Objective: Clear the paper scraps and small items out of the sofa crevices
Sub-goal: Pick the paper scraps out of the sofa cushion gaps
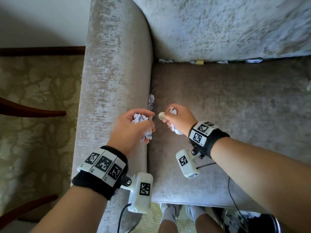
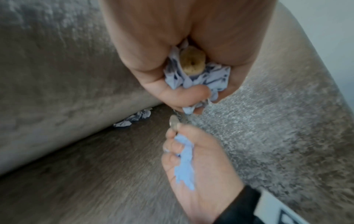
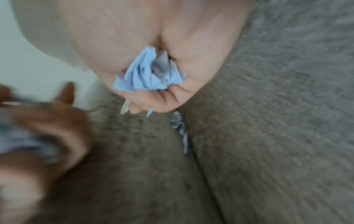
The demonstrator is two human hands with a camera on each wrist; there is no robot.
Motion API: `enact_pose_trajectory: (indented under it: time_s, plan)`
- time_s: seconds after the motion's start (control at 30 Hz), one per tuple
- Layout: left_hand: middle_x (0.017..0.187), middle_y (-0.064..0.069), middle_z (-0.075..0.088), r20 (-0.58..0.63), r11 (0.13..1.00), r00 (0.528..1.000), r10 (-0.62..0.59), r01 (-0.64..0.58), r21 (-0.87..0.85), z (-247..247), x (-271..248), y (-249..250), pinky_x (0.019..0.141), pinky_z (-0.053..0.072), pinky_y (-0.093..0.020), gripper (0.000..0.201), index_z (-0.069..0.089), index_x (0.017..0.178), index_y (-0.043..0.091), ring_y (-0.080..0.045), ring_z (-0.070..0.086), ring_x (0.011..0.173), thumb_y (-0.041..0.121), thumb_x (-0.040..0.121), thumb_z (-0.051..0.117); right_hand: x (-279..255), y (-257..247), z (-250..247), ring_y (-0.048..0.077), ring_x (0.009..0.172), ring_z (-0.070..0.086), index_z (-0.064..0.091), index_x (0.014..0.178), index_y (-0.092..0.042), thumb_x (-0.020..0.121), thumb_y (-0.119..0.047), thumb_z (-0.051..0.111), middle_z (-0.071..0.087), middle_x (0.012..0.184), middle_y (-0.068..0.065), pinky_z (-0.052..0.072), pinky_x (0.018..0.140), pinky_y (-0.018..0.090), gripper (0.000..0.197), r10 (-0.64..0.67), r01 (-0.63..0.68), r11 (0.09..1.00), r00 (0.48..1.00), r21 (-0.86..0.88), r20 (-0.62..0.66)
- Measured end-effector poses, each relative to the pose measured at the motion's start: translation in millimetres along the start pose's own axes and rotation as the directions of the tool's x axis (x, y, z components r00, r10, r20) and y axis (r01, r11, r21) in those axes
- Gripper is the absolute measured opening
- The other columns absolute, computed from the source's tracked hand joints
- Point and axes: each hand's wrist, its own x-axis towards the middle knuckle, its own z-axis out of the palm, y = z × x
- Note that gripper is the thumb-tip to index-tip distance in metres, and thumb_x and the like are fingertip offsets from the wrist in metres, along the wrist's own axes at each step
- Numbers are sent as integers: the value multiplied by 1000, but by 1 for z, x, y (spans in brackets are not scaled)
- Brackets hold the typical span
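Observation:
My left hand (image 1: 133,130) hovers over the seam between armrest and seat, gripping a wad of crumpled paper scraps (image 1: 140,118). The left wrist view shows a tan ring-shaped bit (image 2: 192,60) held among those scraps (image 2: 203,78). My right hand (image 1: 178,118) faces it over the seat, holding more scraps (image 3: 149,74) in its curled fingers and pinching a silver coin (image 1: 161,116) at its fingertips. One scrap (image 1: 151,101) is stuck in the side crevice just beyond both hands. Several scraps (image 1: 165,61) and a small yellow piece (image 1: 200,62) sit in the back crevice.
The grey velvet sofa has a wide armrest (image 1: 111,98) on the left and a back cushion (image 1: 227,27) beyond the seat (image 1: 235,106). Dark wooden furniture legs (image 1: 33,112) stand on the patterned carpet at the left. My feet (image 1: 170,214) and a dark object (image 1: 262,222) are at the sofa's front.

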Motion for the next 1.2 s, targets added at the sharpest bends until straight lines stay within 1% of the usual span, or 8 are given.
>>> enact_pose_trajectory:
  time_s: [0.1, 0.23, 0.33, 0.47, 0.67, 0.93, 1.1, 1.2]
  plan:
    - [62, -10, 64, 7, 998, 999, -53, 53, 26, 12, 1, -1, 43, 41, -22, 24, 69, 94, 11, -16, 55, 47, -3, 74, 64, -25, -12, -2, 18, 47, 51, 57, 71, -11, 86, -1, 56, 65, 62, 7, 42, 46, 26, 18, -74, 69, 996, 991, 47, 114]
    - [69, -7, 68, -24, 996, 996, -83, 84, 27, 15, -3, -3, 44, 43, -25, 33, 70, 97, 14, -17, 61, 58, 14, 64, 71, -43, -22, -6, 18, 46, 50, 62, 72, -10, 85, -3, 62, 61, 59, 8, 41, 47, 27, 15, -135, 108, 980, 978, 165, 161]
    - [65, -6, 67, -17, 996, 997, -81, 82, 35, 13, -6, -3, 43, 43, -25, 30, 71, 97, 13, -15, 59, 52, 8, 68, 67, -49, -26, -7, 19, 49, 52, 63, 70, -11, 84, -6, 63, 63, 61, 9, 43, 48, 29, 15, -173, 153, 976, 978, 156, 121]
    - [68, -11, 65, 18, 995, 996, -91, 92, -42, 13, -11, -4, 41, 43, -23, 27, 69, 101, 4, -16, 60, 52, -11, 81, 58, -54, -24, 0, 7, 48, 53, 62, 66, -19, 82, -14, 70, 59, 54, -7, 43, 48, 24, 19, -323, 318, 943, 945, -97, -42]
    - [72, -13, 63, 31, 976, 995, -100, 104, -191, 8, -15, -5, 40, 44, -21, 24, 64, 92, 5, -18, 61, 54, -14, 84, 52, -61, -22, 3, 1, 50, 50, 58, 63, -23, 80, -13, 72, 56, 54, -12, 39, 48, 16, 24, -448, 437, 886, 893, -155, -47]
    - [59, -11, 60, 19, 960, 996, -83, 85, -266, 8, -11, -6, 38, 43, -20, 25, 60, 79, 5, -17, 58, 48, -15, 86, 47, -62, -22, 10, 14, 56, 60, 65, 68, -7, 79, -10, 73, 66, 62, 3, 46, 51, 22, 14, -487, 477, 870, 871, -124, -68]
    - [61, -12, 61, 17, 954, 996, -85, 86, -288, 7, -9, -7, 38, 43, -20, 25, 59, 78, 6, -17, 59, 48, -15, 85, 49, -60, -24, 7, 7, 52, 55, 69, 67, -11, 82, -9, 70, 64, 59, -2, 43, 51, 23, 16, -490, 488, 865, 872, -115, 19]
    - [61, -11, 60, -11, 959, 996, -84, 77, -271, 9, -8, -7, 38, 42, -20, 25, 59, 77, 8, -17, 58, 49, -14, 84, 50, -46, -19, 7, 6, 48, 53, 68, 69, -19, 88, -12, 60, 59, 52, -8, 41, 51, 23, 23, -424, 421, 904, 906, -80, -21]
